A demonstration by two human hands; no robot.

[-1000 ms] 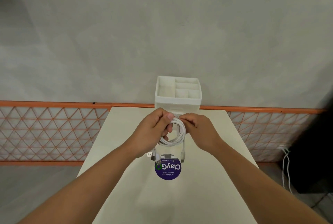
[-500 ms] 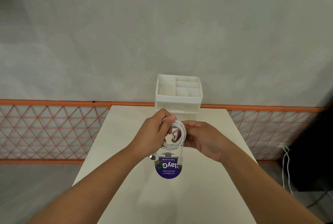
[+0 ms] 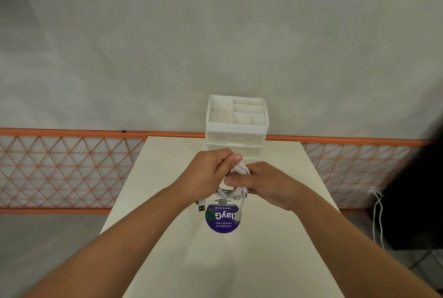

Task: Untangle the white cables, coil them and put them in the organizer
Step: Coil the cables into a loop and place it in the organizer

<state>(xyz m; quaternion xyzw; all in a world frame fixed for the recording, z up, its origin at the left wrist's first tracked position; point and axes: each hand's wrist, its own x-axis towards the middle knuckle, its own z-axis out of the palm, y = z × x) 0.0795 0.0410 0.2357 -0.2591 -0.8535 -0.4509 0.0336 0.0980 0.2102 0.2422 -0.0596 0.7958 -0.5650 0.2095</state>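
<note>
1. Head view: both hands meet over the middle of the pale counter (image 3: 275, 261), gripping one coil of white cable (image 3: 236, 179).
2. Left hand (image 3: 209, 172) is clenched on the coil's 10 o'clock side, thumb pressed on top of the loops.
3. Right hand (image 3: 266, 185) grasps the coil's 3 o'clock side, fingers wrapped across the loops.
4. Coil is held above the counter, not in the organizer.
5. One loose end with a plug (image 3: 237, 217) hangs at the coil's 6 o'clock, over a round purple sticker (image 3: 221, 224).
6. A USB plug (image 3: 201, 206) pokes out at 7 o'clock, under the left wrist.
7. White organizer (image 3: 236, 127) stands at 12 o'clock from the hands, at the counter's far edge; open top compartments, drawers below.
8. Orange lattice rail (image 3: 67, 170) runs behind the counter.
</note>
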